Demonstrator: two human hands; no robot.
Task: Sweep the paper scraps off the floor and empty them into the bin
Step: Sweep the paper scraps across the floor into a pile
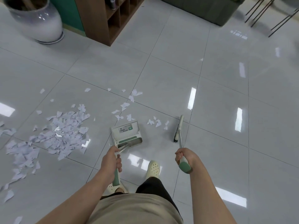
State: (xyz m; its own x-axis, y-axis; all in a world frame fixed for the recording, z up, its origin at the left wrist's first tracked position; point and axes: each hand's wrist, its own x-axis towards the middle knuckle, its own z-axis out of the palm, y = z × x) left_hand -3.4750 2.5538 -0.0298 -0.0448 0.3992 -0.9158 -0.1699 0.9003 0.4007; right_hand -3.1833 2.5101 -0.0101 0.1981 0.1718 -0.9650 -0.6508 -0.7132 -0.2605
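Head view: our left hand (111,160) grips the dustpan (127,135) at centre, mouth toward paper scraps (61,131) heaped lower left; our right hand (183,156) grips the broom (178,129), ready to sweep.

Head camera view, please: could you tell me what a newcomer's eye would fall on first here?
First, the big heap of paper scraps on the grey tiled floor at left, with strays trailing towards the middle. Next, the two hands low in the middle: the left hand grips the dustpan handle, the right hand the broom. A large white vase stands top left.
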